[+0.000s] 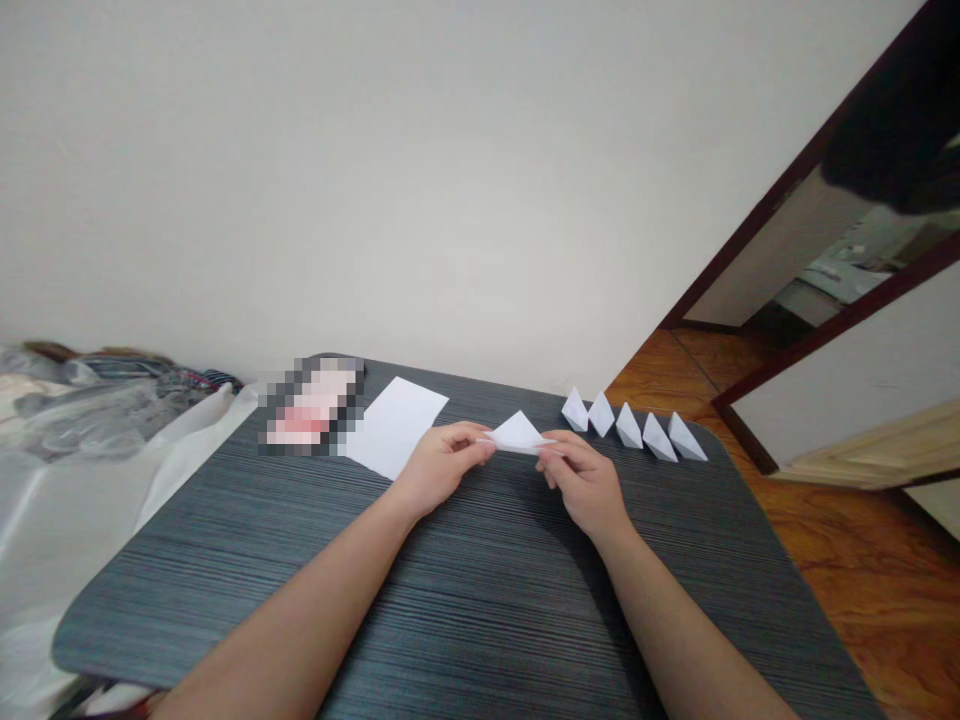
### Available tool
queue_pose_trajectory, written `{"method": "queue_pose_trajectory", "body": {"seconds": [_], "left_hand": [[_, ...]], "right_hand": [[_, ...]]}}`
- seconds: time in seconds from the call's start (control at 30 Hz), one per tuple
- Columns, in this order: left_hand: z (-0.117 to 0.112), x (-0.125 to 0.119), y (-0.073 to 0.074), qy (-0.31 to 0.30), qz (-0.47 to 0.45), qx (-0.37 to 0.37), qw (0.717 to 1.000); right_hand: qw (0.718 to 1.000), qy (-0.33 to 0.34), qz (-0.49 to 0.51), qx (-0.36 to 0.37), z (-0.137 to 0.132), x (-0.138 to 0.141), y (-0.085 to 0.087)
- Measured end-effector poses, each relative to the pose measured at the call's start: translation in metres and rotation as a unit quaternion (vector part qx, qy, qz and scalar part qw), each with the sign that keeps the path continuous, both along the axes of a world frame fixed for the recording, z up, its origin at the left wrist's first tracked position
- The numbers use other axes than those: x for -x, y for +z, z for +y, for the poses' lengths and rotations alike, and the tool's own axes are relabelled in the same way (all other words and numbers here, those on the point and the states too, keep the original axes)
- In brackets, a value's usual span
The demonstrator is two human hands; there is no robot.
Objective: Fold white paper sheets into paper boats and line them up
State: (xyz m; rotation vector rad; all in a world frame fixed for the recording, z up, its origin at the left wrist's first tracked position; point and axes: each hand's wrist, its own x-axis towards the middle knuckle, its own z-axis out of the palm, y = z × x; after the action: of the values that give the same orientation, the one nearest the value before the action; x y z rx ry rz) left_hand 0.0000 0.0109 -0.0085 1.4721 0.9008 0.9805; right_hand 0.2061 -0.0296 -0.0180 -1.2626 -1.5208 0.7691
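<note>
Just beyond the right hand, five paper shapes.

A white paper piece, folded into a low triangle, is pinched at both ends and held above the black wood-grained table. A pointed peak rises at its middle over a narrow folded band along the base, which tapers toward the ends. The peak points toward the table's far edge, about midway between the two far corners.
</note>
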Motion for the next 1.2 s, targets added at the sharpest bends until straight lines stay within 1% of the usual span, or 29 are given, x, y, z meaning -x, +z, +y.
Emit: {"method": "queue_pose_trajectory", "body": {"seconds": [0.13, 0.3, 0.43, 0.57, 0.7, 0.9, 1.07, 1.13, 1.2], "left_hand": [[-0.001, 0.0, 0.001, -0.017, 0.024, 0.014, 0.999], [-0.002, -0.001, 0.002, -0.005, 0.014, 0.034, 0.999], [-0.003, -0.004, 0.002, -0.007, -0.031, 0.05, 0.998], [-0.003, -0.005, 0.002, -0.005, -0.067, 0.05, 0.996], [-0.003, -0.005, 0.002, 0.0, -0.077, 0.056, 0.995], [-0.003, -0.005, 0.0, -0.003, -0.085, 0.06, 0.995], [-0.001, -0.005, -0.003, -0.004, -0.065, 0.057, 0.996], [-0.002, -0.004, -0.002, 0.001, -0.033, 0.049, 0.998], [-0.004, -0.004, 0.001, 0.013, 0.017, 0.028, 0.999]], "right_hand": [[1.0, -0.011, 0.009, -0.001, 0.001, 0.002, -0.002], [0.999, -0.007, 0.041, 0.004, 0.002, 0.006, -0.004], [0.997, -0.012, 0.06, 0.035, 0.002, 0.006, -0.007], [0.994, -0.009, 0.096, 0.059, 0.002, 0.007, -0.008], [0.989, 0.011, 0.126, 0.075, 0.004, 0.009, -0.006], [0.979, 0.034, 0.158, 0.125, 0.004, 0.01, -0.007], [0.982, 0.018, 0.142, 0.121, 0.005, 0.008, -0.011], [0.984, 0.017, 0.132, 0.121, 0.005, 0.007, -0.012], [0.986, 0.025, 0.113, 0.124, 0.005, 0.007, -0.011]]}}
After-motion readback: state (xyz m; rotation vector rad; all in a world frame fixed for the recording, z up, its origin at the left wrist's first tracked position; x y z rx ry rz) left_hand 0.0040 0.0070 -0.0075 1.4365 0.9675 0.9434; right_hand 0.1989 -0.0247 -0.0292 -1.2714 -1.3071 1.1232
